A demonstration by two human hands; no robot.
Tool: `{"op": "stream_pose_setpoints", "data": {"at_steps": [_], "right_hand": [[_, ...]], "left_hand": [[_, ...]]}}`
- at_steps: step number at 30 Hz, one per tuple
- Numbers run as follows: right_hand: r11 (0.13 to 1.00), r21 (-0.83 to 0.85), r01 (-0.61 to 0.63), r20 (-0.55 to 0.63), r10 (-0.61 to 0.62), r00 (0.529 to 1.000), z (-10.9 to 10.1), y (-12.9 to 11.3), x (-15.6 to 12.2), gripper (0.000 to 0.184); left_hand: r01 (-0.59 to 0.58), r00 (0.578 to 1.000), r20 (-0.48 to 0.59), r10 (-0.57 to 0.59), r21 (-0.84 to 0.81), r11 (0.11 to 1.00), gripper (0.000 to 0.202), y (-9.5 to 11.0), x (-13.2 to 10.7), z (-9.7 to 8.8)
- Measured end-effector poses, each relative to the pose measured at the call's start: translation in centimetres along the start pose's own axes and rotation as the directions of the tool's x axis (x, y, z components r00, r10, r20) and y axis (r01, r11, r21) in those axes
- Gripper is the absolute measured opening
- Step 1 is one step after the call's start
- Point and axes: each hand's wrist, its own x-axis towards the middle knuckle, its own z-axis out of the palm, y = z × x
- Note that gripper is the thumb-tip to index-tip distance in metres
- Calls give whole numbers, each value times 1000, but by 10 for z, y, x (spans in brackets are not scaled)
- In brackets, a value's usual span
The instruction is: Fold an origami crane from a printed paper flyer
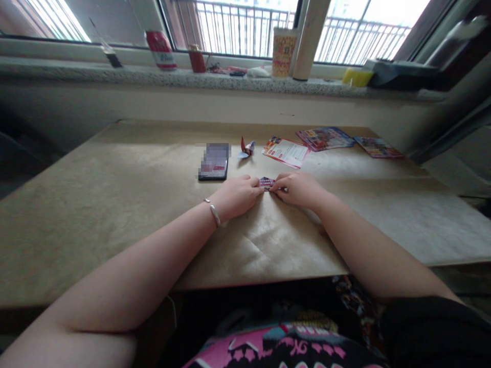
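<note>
A small folded piece of patterned paper [267, 182] lies on the table between my two hands. My left hand [241, 196], with a silver bracelet [213, 212] at the wrist, has its fingers pressed on the paper's left side. At the right side, my right hand [294, 188] pinches the paper's edge between thumb and fingers. Parts of the paper are hidden under the fingertips. Just beyond the hands stands a folded paper crane [246, 148]. A phone [215, 161] lies flat past my left hand, its screen partly blurred.
Printed sheets [287, 152] lie behind my right hand. More colourful leaflets [326, 138] and another stack [378, 147] sit at the table's back right. On the windowsill stand a red can [161, 50], a paper cup [284, 52] and a yellow sponge-like block [357, 77].
</note>
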Motion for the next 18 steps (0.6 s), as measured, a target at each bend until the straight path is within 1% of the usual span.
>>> {"op": "stream_pose_setpoints", "data": {"at_steps": [5, 9, 12, 18], "right_hand": [[1000, -15, 6, 3, -6, 1000, 0, 3, -1, 27], [1000, 21, -11, -12, 11, 1000, 2, 2, 1, 24], [999, 44, -19, 2, 19, 1000, 1, 2, 1, 23], [1000, 25, 16, 5, -16, 1000, -1, 8, -1, 25]], "left_hand": [[15, 1000, 8, -14, -9, 1000, 32, 0, -1, -1], [20, 1000, -9, -20, -23, 1000, 32, -1, -1, 1], [17, 1000, -19, -18, -23, 1000, 32, -2, -2, 2], [24, 999, -34, -25, -29, 999, 33, -2, -2, 3]]}}
